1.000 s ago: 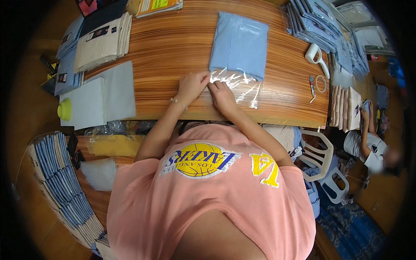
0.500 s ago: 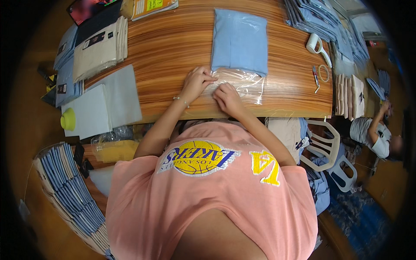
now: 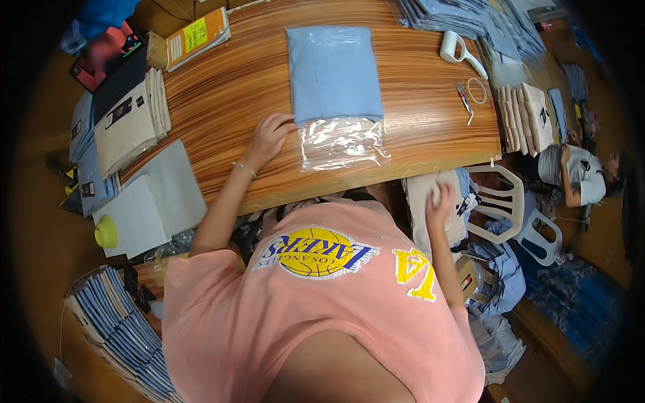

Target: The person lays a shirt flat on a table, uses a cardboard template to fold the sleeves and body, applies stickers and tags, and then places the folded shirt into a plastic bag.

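A folded light-blue garment (image 3: 332, 74) lies on the wooden table inside a clear plastic bag. The bag's loose flap (image 3: 341, 144) spreads toward me, flat and shiny. My left hand (image 3: 269, 140) rests on the table beside the bag's left edge, fingers stretched out so that the tips reach the lower left corner of the garment. Off the table's front edge, my right hand (image 3: 439, 203) is over a beige folded garment (image 3: 422, 195) near the white chair. Its fingers are apart, slightly blurred, and nothing shows in them.
White lint roller (image 3: 457, 50), cutter-like tool (image 3: 463, 101) and tape ring (image 3: 477, 91) lie at right. Bagged blue garments (image 3: 443, 17) are stacked behind them. Beige packs (image 3: 131, 124), white sheets (image 3: 138, 215) and a yellow-green cup (image 3: 105, 232) stand left. Another person (image 3: 581, 174) is at far right.
My right hand has left the bag's flap and moved right and down, past the table edge. My left hand has shifted to the bag's left side. The flap lies flatter, and the view has turned.
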Available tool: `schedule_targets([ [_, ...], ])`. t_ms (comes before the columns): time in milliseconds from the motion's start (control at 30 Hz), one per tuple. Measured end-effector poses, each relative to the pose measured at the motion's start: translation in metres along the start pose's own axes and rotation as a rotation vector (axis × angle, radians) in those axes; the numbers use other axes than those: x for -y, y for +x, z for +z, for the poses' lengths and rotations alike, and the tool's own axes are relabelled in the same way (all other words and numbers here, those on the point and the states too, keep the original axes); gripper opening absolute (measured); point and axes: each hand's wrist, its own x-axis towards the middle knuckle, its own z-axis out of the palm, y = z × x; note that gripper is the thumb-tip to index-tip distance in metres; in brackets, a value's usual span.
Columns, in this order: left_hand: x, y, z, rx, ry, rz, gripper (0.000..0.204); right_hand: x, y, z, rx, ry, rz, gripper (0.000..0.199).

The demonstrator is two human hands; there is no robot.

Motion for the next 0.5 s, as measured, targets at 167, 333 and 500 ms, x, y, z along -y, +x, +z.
schedule_targets([
  [167,-0.002,0.017,-0.007,0.023,0.083,0.220,0.018,0.052,0.146,0.064,0.202,0.058,-0.790,0.025],
  [333,0.001,0.015,-0.007,0.099,0.118,0.240,0.016,0.060,0.181,0.086,0.327,-0.044,-1.079,0.015],
  [500,0.011,0.010,-0.004,0.155,0.107,0.279,0.016,0.057,0.188,0.089,0.365,-0.068,-1.130,0.015],
])
